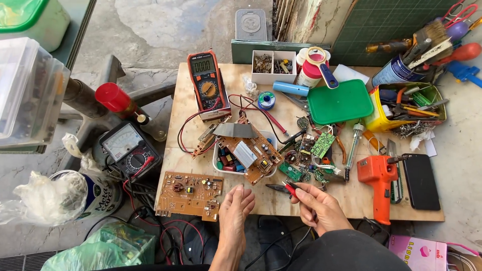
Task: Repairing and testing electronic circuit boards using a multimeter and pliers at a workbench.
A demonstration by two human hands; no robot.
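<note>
My left hand lies flat and empty at the near edge of the plywood board, just right of a brown circuit board. My right hand grips red-handled pliers, whose jaws point left toward a larger brown circuit board resting on a white tray. Small green circuit boards lie jumbled just beyond the right hand.
An orange digital multimeter with red leads stands at the far left; an analog meter sits on the ground. An orange soldering gun, black phone, green lid, parts box and yellow tool bin crowd the right.
</note>
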